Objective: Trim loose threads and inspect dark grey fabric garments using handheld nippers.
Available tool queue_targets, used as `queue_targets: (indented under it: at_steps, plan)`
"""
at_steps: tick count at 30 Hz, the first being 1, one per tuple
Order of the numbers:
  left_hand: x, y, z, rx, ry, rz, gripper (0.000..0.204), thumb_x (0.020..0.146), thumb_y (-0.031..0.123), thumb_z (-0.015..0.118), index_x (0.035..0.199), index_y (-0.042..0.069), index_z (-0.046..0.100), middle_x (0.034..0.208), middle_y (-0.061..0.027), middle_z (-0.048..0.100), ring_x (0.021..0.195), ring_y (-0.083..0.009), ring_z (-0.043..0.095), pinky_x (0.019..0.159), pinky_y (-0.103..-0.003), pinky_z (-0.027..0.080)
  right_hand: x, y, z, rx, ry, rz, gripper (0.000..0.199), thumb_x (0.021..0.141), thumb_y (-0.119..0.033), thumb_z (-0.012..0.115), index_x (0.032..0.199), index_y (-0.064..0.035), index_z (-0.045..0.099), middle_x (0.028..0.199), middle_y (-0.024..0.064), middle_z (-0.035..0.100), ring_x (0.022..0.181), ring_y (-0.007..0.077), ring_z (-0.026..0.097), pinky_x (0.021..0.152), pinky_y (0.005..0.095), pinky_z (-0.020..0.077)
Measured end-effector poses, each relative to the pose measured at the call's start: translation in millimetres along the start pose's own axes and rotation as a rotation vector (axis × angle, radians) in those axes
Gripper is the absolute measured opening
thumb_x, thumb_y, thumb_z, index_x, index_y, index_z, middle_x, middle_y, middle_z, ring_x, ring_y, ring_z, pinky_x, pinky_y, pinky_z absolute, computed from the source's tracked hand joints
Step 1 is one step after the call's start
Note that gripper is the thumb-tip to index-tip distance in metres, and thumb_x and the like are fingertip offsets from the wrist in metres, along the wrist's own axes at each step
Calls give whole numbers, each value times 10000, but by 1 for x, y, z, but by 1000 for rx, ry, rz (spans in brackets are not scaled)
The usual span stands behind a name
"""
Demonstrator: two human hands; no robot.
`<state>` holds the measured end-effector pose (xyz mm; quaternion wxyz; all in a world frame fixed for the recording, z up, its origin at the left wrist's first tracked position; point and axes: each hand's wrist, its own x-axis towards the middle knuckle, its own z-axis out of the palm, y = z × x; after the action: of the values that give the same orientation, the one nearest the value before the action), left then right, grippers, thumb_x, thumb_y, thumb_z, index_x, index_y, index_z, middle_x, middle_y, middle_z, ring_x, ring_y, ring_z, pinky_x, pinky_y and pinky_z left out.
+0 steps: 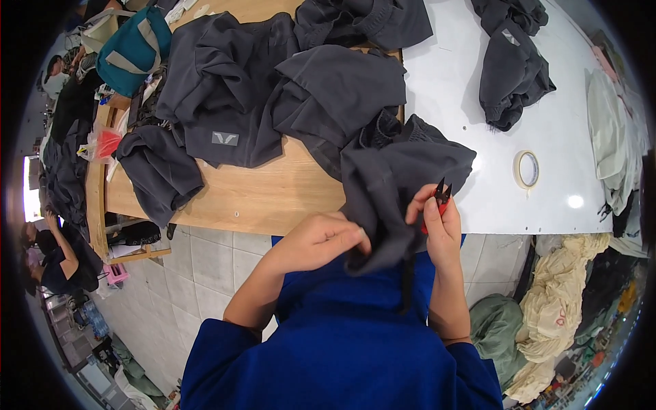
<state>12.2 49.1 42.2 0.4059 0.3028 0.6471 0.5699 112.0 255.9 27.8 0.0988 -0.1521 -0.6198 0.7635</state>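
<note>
A dark grey garment hangs over the table's near edge toward my lap, its lower part blurred. My left hand pinches that garment at its left side, with the fingertips partly hidden by the cloth. In my right hand are red-handled thread snips, their dark blades pointing up and away from me. The thumb and fingers of this hand are close to the garment's right side. Gathered, elastic-looking edges show at the garment's far end.
More dark grey garments lie heaped across the wooden table. On the white table are a tape roll and another grey garment. A teal bag stands far left. Cream cloth is piled at right. Another person sits at left.
</note>
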Motion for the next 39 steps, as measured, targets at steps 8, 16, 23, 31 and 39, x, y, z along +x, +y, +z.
queue_targets:
  at_steps: [8,16,23,31,39]
  plan:
    - [25,-44,-1,-158,597,-93,360,966,280,407,1264,86,469,1017,-3,523,818,-77,490,708,-222,420,0,6,12,-140,-27,198,160,903,-155,537,967,-9,547,657,-14,497,614,41,454,580,186,382]
    - [28,-31,8,-629,255,-328,343,967,275,400,1195,45,513,1098,-41,529,889,-84,515,740,-221,429,-14,12,26,-187,-15,213,170,772,-80,691,854,1,565,619,-52,471,554,15,389,524,167,328]
    - [18,-26,6,-348,166,114,109,791,-24,591,767,37,504,974,-54,519,903,-132,507,742,-260,419,-17,3,12,-225,218,-208,174,700,107,625,735,-25,516,660,5,501,550,40,425,496,162,315]
    - [23,-26,16,203,664,639,292,687,-133,602,709,76,399,865,-84,493,700,-132,463,586,-198,376,-16,-2,9,-516,123,-683,218,636,98,660,751,-27,523,622,67,538,506,129,488,461,213,371]
    - [7,-40,-19,-560,1074,268,37,908,115,422,930,87,411,853,-11,462,797,-69,497,737,-192,441,-11,12,-23,-130,466,-394,250,974,-201,350,811,-35,444,820,107,523,685,137,464,606,235,376]
